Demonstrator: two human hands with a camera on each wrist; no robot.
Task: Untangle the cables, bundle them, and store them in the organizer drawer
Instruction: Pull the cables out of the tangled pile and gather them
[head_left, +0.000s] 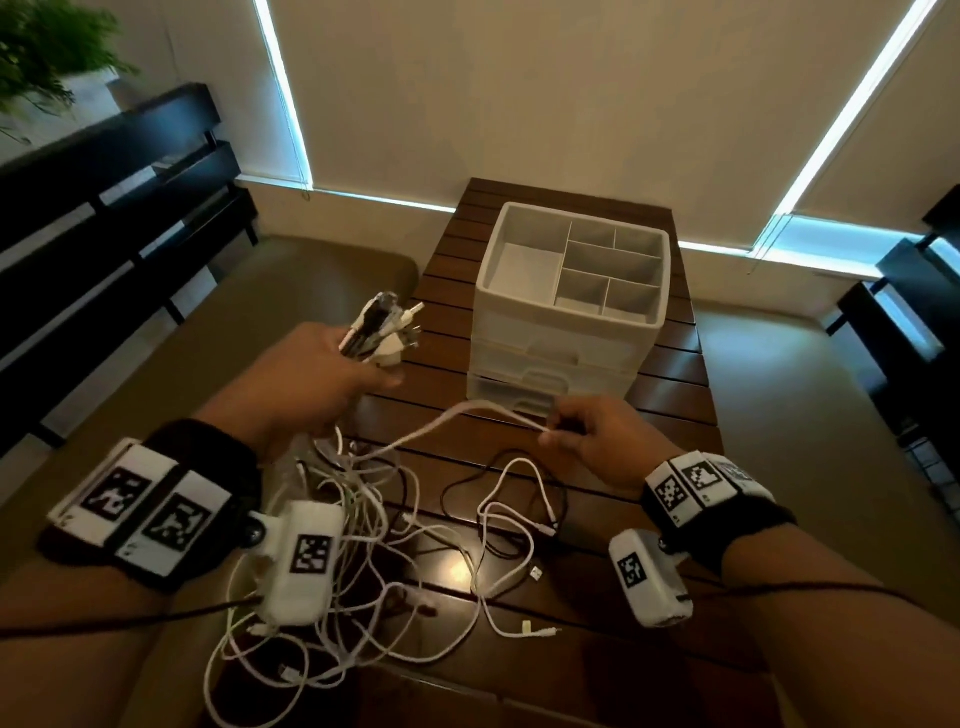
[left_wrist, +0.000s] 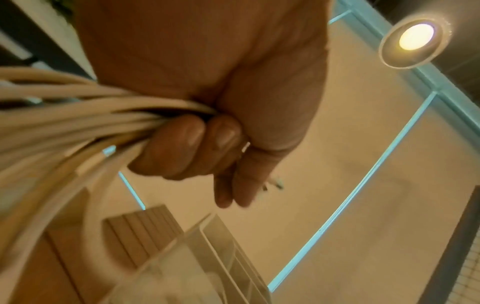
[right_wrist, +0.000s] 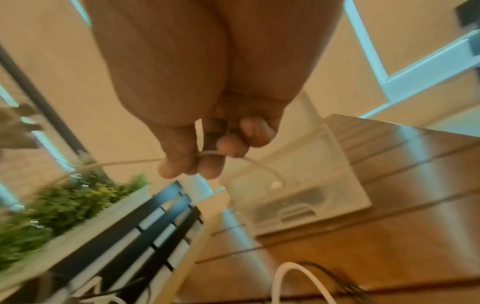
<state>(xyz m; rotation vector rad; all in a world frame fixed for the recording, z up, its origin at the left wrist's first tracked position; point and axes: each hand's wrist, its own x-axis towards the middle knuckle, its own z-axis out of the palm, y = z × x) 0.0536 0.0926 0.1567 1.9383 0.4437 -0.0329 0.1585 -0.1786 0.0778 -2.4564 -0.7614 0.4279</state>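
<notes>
- A slatted wooden desk (head_left: 670, 395) was seen carrying a white organizer (head_left: 571, 291), its drawers closed.
- A tangle of cables (head_left: 363, 530) lay on the near part of the desk.
- A bunch of cable ends (head_left: 376, 332) was gripped in the curled left hand (head_left: 317, 379).
- One white cable (head_left: 467, 415) was pinched by the right hand (head_left: 597, 436).

Green plant (head_left: 39, 57) above black slatted shelving (head_left: 111, 208).

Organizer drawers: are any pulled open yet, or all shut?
All shut, as far as the head view shows. The drawer fronts sit flush with the organizer; only its divided top tray is open, and empty.
</notes>
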